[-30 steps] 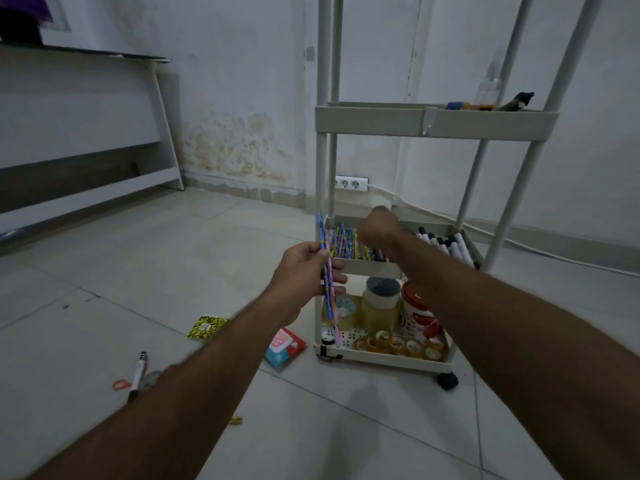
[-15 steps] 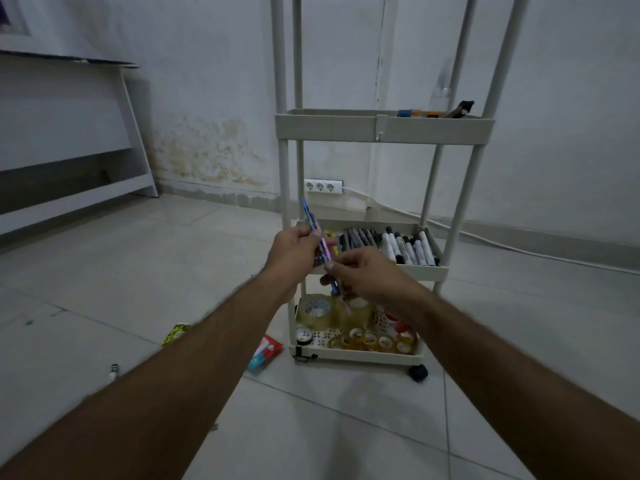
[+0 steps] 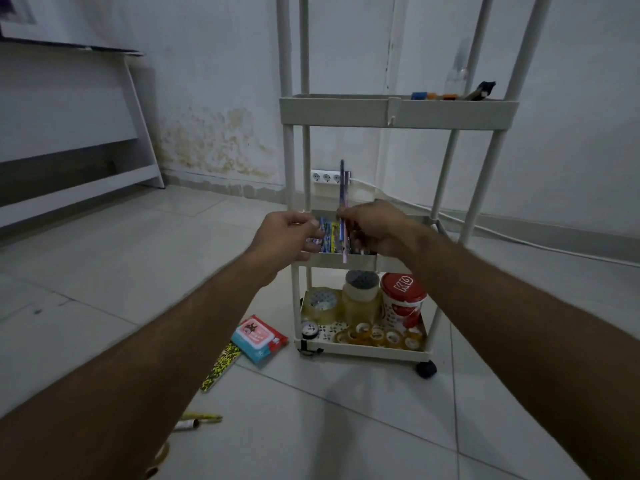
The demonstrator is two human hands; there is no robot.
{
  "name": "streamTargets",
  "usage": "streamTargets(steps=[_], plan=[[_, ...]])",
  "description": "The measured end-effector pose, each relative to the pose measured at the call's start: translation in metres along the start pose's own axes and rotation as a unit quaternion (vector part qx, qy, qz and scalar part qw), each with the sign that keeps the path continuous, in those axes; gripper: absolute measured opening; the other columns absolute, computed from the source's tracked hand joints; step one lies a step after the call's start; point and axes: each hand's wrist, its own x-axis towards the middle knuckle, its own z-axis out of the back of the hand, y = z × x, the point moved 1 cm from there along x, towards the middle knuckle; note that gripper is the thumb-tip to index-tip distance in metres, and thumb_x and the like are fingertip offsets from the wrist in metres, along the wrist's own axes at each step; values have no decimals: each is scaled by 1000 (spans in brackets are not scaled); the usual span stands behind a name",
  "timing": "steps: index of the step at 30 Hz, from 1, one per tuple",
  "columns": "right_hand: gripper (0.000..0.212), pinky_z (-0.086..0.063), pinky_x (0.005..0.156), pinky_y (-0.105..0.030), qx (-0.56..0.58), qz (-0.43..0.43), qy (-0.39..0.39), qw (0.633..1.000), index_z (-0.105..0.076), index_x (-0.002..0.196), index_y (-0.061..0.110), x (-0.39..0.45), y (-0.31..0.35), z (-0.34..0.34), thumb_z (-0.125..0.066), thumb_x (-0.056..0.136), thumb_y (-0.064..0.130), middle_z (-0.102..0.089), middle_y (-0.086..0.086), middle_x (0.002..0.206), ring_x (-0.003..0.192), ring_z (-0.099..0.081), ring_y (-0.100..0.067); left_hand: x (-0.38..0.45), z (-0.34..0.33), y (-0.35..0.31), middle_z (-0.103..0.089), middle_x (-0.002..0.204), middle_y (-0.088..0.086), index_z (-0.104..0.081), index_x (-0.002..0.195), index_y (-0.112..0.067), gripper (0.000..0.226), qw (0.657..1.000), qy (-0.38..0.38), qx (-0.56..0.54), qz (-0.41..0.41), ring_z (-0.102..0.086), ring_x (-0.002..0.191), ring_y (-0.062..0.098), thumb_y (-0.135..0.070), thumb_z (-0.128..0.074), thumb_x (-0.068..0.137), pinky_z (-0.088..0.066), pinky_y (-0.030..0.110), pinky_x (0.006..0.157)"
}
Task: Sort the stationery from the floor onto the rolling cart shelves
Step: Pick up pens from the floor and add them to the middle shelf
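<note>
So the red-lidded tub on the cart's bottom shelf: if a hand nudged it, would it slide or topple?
The red-lidded tub stands upright and tapers toward its base, so a push near the lid would probably tip it rather than slide it. The large tape roll sits close on one side and might stop a fall that way. How heavy it is can't be judged, since its contents are hidden.

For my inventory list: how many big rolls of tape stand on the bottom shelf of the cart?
2: one clear roll at the left, one taller roll in the middle beside the red tub. More may hide behind.
</note>
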Motion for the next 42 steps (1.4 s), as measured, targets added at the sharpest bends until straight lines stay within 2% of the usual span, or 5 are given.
streamTargets(steps=[9,13,16,31,42], plan=[[20,-32,34,-13,-137,-2,-78,987,-68,92,3,58,-4,-27,-74,91,22,-61,-6,68,47,-48,-13,-6,17,32,-76,98,9,-68,106,-12,11,1000,-28,-8,-3,-65,74,18,-16,-59,101,-55,28,61],[37,-54,71,-28,-249,-3,-12,968,-65,117,0,69,-12,-40,-76,86,16,-68,-16,116,87,-61,-20,-6,15,39,-75,98,7,-67,107,-12,11,1000,-16,-6,-1,-65,75,17,-17,-59,101,-55,29,63],[51,-56,91,-36,-325,11,-12,945,-65,116,0,65,-12,-49,-85,78,27,-69,-14,116,103,-67,-25,-6,12,40,-75,95,5,-67,112,-8,16,1000,-11,-8,5,-63,72,16,-16,-60,101,-52,29,61],[33,-55,75,-35,-532,54,-48,844,-53,96,12,49,-7,-33,-79,80,23,-63,-12,103,86,-61,-27,-3,3,45,-74,98,7,-67,112,-9,16,1000,3,9,7,-64,74,16,-17,-61,99,-54,28,63],[37,-48,94,-34,-535,29,45,843,-58,131,2,34,4,-26,-57,100,24,-61,-15,123,108,-61,-28,31,0,29,-64,107,0,-59,118,-14,20,964,-177,118,-160,-62,88,7,-26,-57,102,-47,7,62]])
